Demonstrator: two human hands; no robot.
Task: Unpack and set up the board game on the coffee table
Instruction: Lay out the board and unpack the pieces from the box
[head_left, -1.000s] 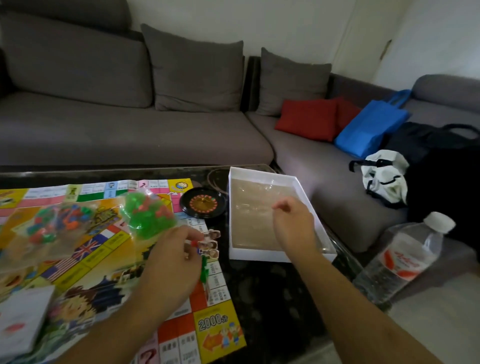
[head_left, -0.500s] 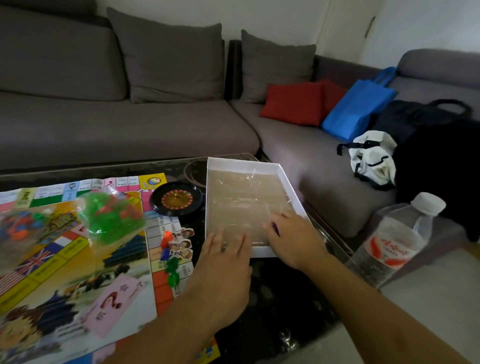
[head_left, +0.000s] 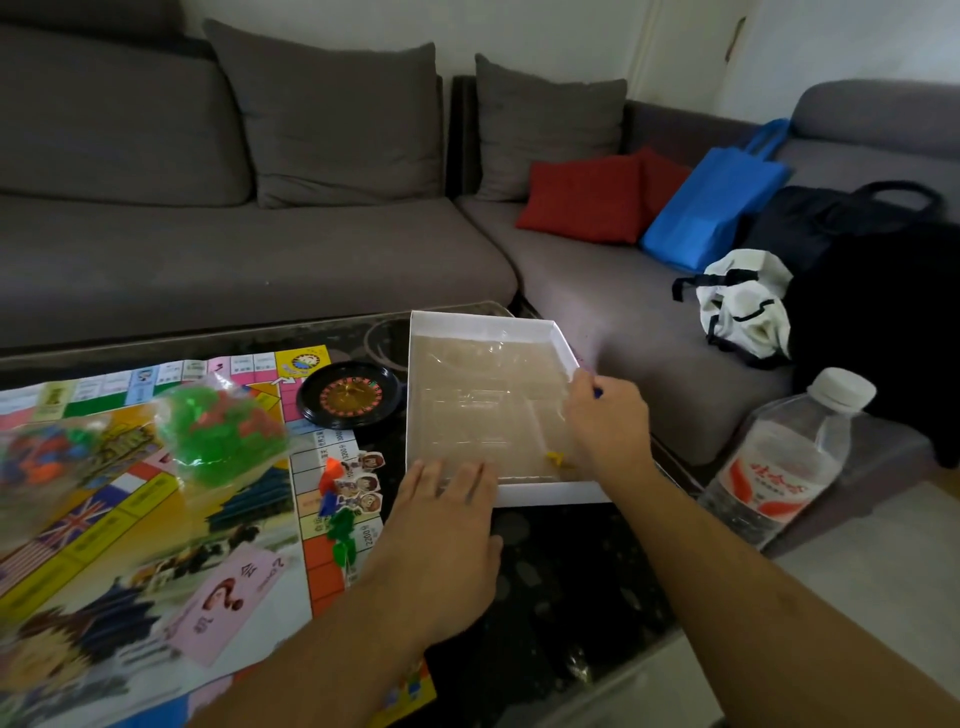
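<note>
The white box tray (head_left: 550, 493) sits right of centre, long axis running away from the viewer. The right hand (head_left: 608, 428) – nearer, fingers curled on something small and blue (unclear) – reaches inside; the left hand (head_left: 441, 530) rests flat at the near rim, just left of a yellow piece (head_left: 556, 458).

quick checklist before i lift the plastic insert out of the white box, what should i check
1. Left hand steadies the white box at its near edge, fingers straight: ok.
2. Right hand has hold of the clear plastic insert: cannot tell; the fingers curl down, their tips hidden.
3. Box emptied: not ok, a small yellow piece lies inside.
4. Roulette wheel apart from the box: ok.
5. Water bottle clear of the right arm: ok.
</note>
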